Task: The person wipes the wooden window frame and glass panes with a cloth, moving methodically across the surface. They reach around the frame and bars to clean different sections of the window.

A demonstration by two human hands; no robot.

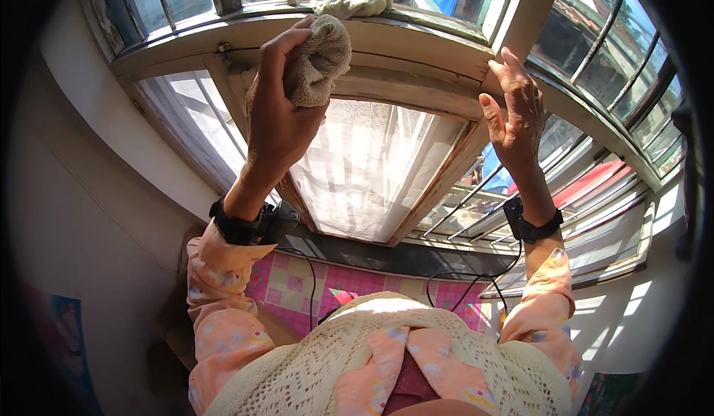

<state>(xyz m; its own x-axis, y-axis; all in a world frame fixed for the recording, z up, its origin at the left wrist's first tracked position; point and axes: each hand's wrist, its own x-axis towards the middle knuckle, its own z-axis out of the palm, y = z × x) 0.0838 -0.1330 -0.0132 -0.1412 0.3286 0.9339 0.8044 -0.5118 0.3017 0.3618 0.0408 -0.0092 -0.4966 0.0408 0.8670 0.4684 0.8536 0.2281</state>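
In my left hand [281, 92] is a bunched beige terry cloth [321, 62], raised in front of the wooden window frame. A second crumpled cloth [354, 2], paler, lies on the ledge under the upper panes, just beyond the first. My right hand [516, 109] is lifted near the wooden post at the right, fingers apart and nothing in it; whether its fingertips touch the wood I cannot tell. Between my arms is a wooden casement [379, 165] with white, sunlit sheer fabric over its pane.
Metal bars [468, 204] run behind the opening at the right, where another casement [591, 243] stands swung inward. Below the dark sill [390, 257] lies a pink patterned cover [284, 282]. Black cables [474, 275] hang from my wrist straps. A white wall [100, 193] rises at the left.
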